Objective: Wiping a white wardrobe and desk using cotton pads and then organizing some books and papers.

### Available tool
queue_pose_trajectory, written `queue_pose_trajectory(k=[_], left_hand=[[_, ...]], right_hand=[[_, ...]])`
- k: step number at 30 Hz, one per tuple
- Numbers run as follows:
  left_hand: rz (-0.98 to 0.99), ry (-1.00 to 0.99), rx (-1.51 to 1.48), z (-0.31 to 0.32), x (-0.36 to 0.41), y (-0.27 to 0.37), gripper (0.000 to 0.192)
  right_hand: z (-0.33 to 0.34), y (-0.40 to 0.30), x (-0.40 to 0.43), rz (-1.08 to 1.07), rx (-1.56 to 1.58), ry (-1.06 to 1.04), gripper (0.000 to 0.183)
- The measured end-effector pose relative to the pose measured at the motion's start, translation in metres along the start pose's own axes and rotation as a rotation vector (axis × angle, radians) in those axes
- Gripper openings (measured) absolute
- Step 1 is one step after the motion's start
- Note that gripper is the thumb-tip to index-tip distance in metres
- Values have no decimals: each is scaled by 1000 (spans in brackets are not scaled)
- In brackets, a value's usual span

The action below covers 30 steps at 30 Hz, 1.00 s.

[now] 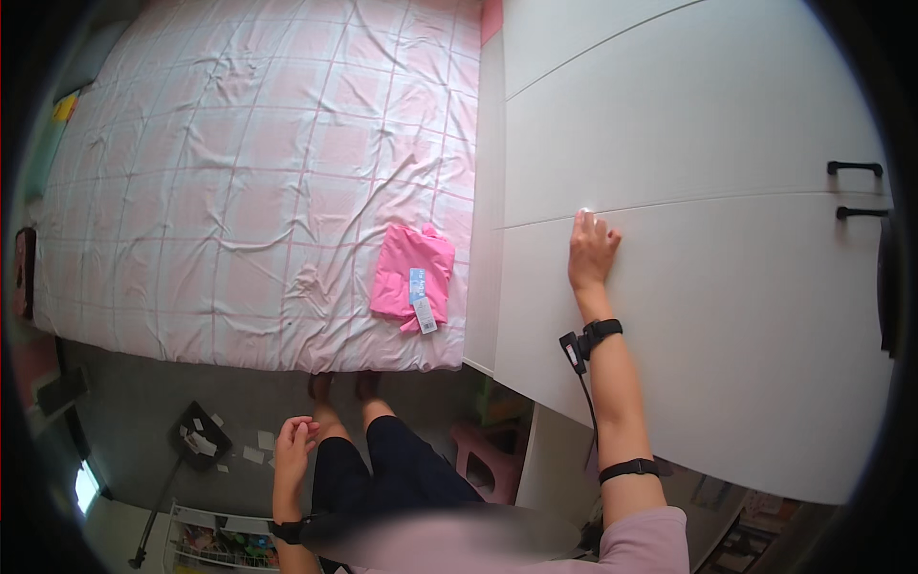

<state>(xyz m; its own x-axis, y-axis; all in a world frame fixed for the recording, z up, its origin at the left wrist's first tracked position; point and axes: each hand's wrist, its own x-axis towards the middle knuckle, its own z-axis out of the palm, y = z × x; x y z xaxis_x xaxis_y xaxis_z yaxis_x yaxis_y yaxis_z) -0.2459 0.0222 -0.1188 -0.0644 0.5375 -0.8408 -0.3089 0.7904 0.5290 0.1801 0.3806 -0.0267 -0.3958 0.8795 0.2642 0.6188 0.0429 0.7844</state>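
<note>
My right hand (594, 251) reaches up to a white cabinet door (688, 308), its fingertips at the seam between two door panels. Something small and bright white shows at those fingertips; I cannot tell what it is or whether it is held. By my left thigh hangs my left hand (292, 439), fingers loosely curled and nothing in it. A folded pink garment or fabric item (401, 265) lies on the bed's near right corner, bearing a blue label (417, 286) and a white tag (424, 316) with a barcode.
A pink-and-white plaid sheet (237, 179) covers the bed. Two black handles (855, 169) sit at the cabinet's far right. On the grey floor, a long-handled dustpan (199, 436) holds paper scraps, with more paper (254, 454) beside it. A pink plastic stool (489, 459) stands right of my legs.
</note>
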Motion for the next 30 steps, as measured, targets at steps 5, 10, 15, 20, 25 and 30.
queue_pose_trajectory(k=[5, 10, 15, 20, 25, 30], left_hand=[[-64, 123, 10, -17, -8, -18, 25], [-87, 210, 21, -25, -11, -42, 26], [-123, 189, 32, -20, -17, -35, 26], [-51, 108, 21, -10, -9, -8, 26], [23, 21, 47, -13, 7, 6, 26], [70, 3, 86, -22, 6, 17, 26]], right_hand=[[43, -66, -20, -153, 169, -150, 26], [90, -111, -30, -266, 263, -235, 16], [89, -131, -67, -351, 355, -312, 11], [44, -114, -162, -505, 451, -380, 10], [20, -29, -79, -318, 181, -309, 19], [-97, 114, 40, 243, 30, 43, 31]])
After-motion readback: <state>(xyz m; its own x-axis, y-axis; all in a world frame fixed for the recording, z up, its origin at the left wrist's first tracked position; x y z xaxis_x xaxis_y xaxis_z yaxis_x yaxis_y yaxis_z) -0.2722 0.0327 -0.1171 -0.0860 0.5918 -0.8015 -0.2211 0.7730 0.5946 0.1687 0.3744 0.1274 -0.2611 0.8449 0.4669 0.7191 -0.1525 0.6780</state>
